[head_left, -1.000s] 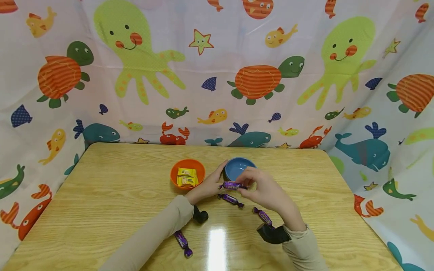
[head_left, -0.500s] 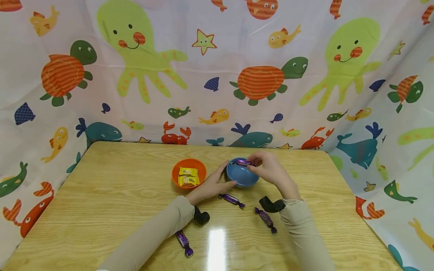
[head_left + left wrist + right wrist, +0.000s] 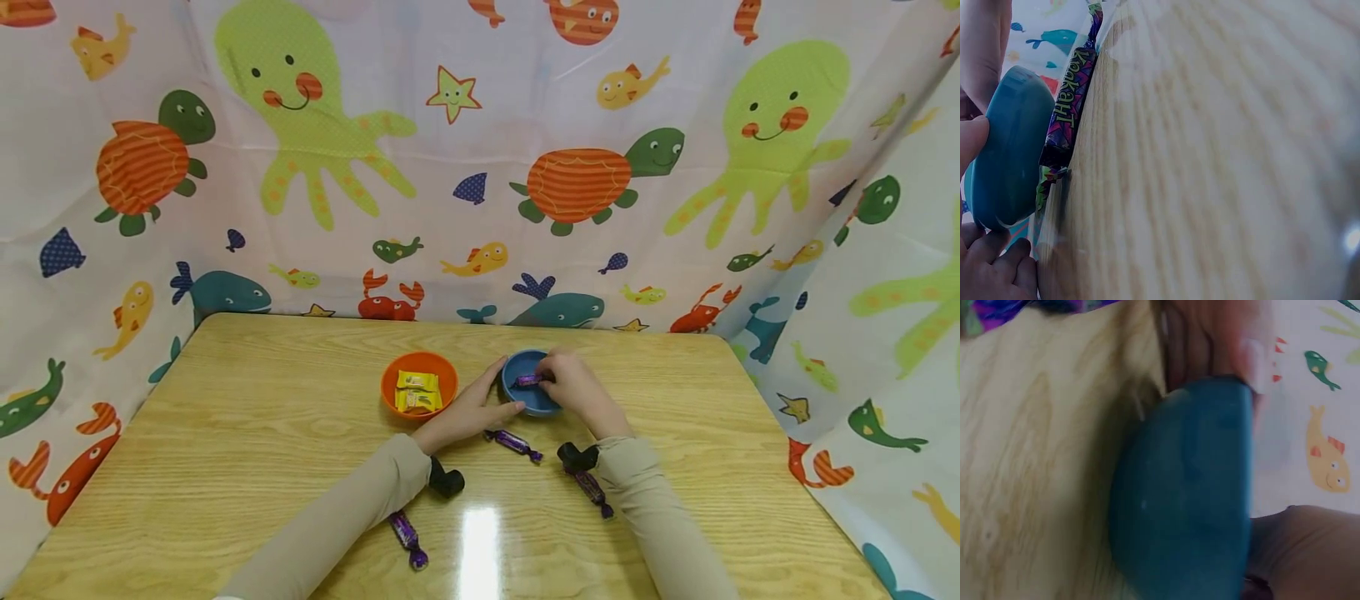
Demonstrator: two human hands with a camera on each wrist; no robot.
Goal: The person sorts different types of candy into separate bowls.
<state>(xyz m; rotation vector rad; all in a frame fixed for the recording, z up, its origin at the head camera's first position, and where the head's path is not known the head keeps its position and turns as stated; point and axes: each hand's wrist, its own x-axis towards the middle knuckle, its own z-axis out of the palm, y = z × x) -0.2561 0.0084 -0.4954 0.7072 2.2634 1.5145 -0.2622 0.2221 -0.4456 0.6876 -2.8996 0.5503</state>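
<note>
In the head view my left hand (image 3: 468, 414) holds the small blue bowl (image 3: 542, 403) from its left side, thumb at the near rim and fingers along the far left. My right hand (image 3: 581, 393) reaches over the right rim and pinches a purple-wrapped candy (image 3: 528, 380) low inside the bowl. Part of that candy is hidden by the fingers. Just in front of the bowl lies another purple candy (image 3: 513, 444), its printed wrapper close up in the left wrist view. The right wrist view is filled mostly by the bowl's side (image 3: 1182, 487).
To the left stands an orange bowl (image 3: 388, 393) with yellow-wrapped candies (image 3: 417, 392). One purple candy (image 3: 592, 493) lies beneath the right wrist's black camera (image 3: 577, 457), another (image 3: 407, 540) beside the left forearm. A patterned curtain (image 3: 480, 208) hangs behind the wooden table (image 3: 285, 400).
My right hand has carried the purple candy from in front of the blue bowl, over its rim and down inside. The left hand stays at the bowl, its thumb now in sight.
</note>
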